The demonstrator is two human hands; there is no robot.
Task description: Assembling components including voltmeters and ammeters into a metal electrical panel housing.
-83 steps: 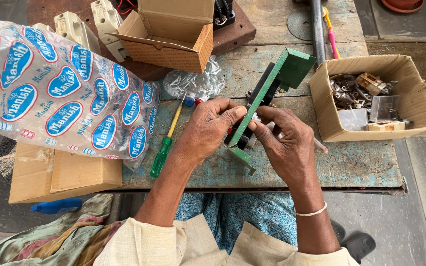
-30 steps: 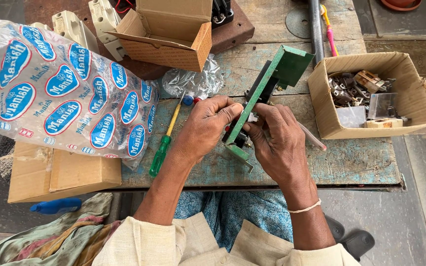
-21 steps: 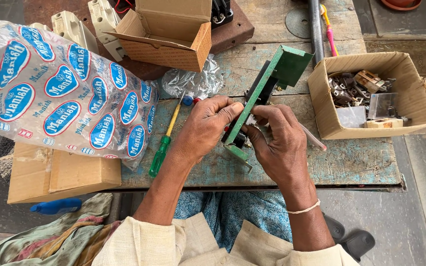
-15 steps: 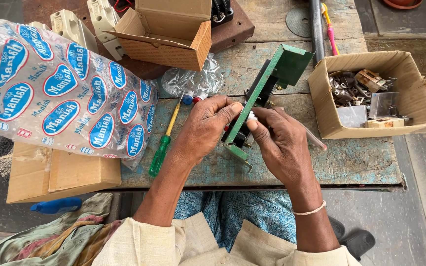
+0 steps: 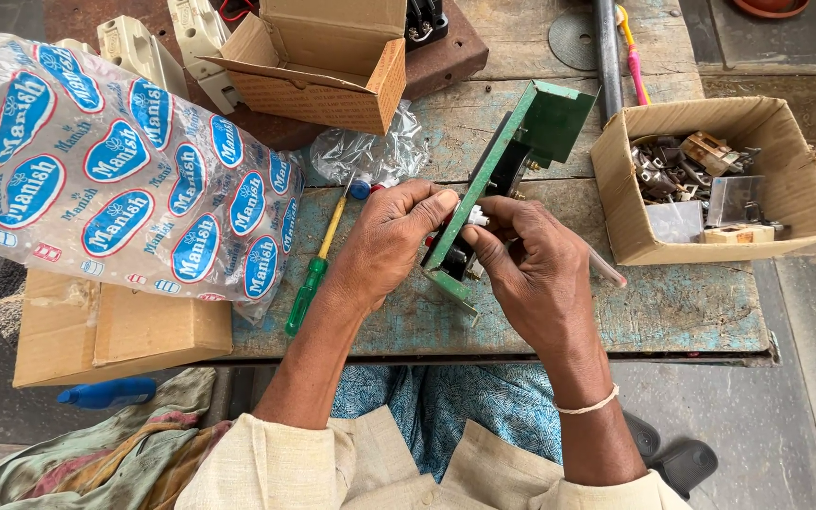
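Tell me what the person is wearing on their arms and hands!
The left hand and right hand are bare, with no gloves or rings showing. Cream cloth sleeves are pushed up past the elbows, leaving the forearms uncovered. A thin pale band circles the right wrist.

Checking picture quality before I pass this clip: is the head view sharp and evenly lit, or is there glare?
Head view: soft even daylight, no hard shadows; the hands, left hand and right hand, and the green panel are sharp; mild glare on the printed plastic bag; slight wide-angle stretch at the edges.
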